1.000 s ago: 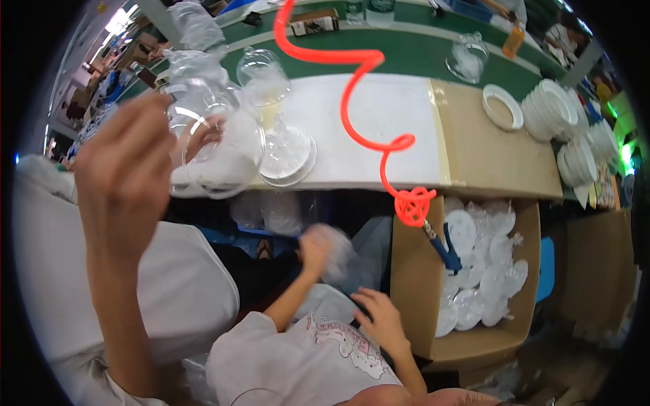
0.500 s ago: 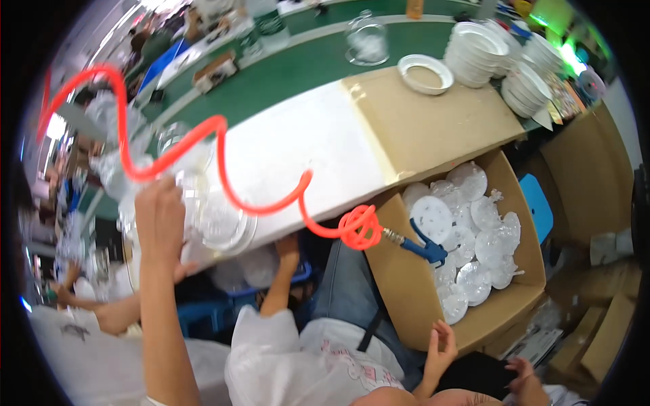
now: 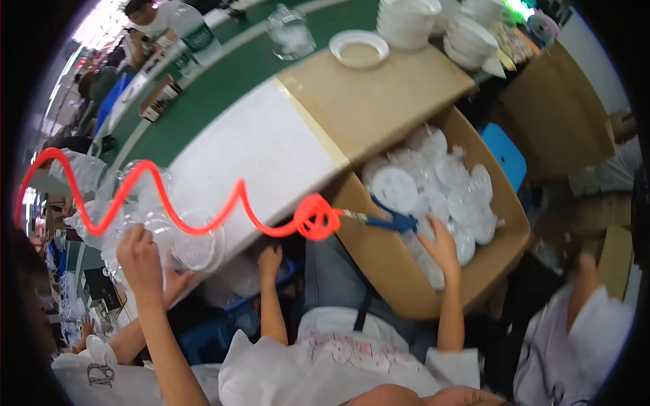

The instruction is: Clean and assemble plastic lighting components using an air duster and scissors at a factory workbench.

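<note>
My right hand [image 3: 440,243] is over the cardboard box [image 3: 376,254], thumb and fingers apart, close to a blue air blow gun [image 3: 399,222]. The gun hangs at the box's near-left side from a coiled red hose [image 3: 315,216]. Inside the box lie several clear, round plastic pieces [image 3: 467,186] and a whiter disc [image 3: 395,189]. My left hand [image 3: 269,262] is closed just below the white table's edge, beside a blue bin [image 3: 284,279] holding clear plastic. What its fingers hold, if anything, is hidden.
At left, a co-worker's hand [image 3: 140,254] is at clear plastic pieces on the white table [image 3: 237,145]. Stacked white dishes [image 3: 406,24] and a single white dish [image 3: 359,49] stand at the back. A blue stool [image 3: 504,155] is beyond the box; another person's sleeve [image 3: 596,325] shows at right.
My right hand has moved from outside the box's near side to over its contents, near the blow gun. The view has shifted, and the person at right has moved an arm.
</note>
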`<state>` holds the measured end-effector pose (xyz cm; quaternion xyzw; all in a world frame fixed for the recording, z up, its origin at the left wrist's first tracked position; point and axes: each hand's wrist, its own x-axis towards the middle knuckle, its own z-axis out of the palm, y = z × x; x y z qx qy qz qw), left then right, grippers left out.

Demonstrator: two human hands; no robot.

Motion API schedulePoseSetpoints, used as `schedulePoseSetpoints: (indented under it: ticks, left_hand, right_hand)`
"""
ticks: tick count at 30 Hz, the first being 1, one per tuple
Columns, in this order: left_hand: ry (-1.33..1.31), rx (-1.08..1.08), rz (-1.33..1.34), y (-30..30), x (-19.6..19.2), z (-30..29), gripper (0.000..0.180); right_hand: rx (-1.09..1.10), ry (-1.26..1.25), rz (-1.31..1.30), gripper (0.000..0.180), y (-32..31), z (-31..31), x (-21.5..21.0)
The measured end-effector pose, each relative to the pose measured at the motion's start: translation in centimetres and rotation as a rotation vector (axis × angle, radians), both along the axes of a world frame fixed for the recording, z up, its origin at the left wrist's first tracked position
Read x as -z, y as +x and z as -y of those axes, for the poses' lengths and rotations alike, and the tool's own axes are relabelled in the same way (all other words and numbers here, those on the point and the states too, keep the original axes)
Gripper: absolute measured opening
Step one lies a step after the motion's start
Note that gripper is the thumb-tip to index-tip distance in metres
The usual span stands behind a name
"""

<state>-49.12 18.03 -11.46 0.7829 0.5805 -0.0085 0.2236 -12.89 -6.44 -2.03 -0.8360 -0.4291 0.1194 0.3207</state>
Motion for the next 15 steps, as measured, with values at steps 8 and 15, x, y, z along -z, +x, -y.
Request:
schedulePoseSetpoints:
  ticks: [8, 15]
  left_hand:
    - [-0.249, -0.01, 0.866, 5.9, -6.0, 7.4, 0.028]
    - [-0.754, -0.214, 1.442, 15.1, -13.6, 9.6, 0.051]
  right_hand:
    - [-0.127, -0.163, 0.308, 0.015, 1.3, -3.3, 2.4]
    - [-0.03, 0.113, 0.367, 0.011, -0.6, 0.9, -3.0]
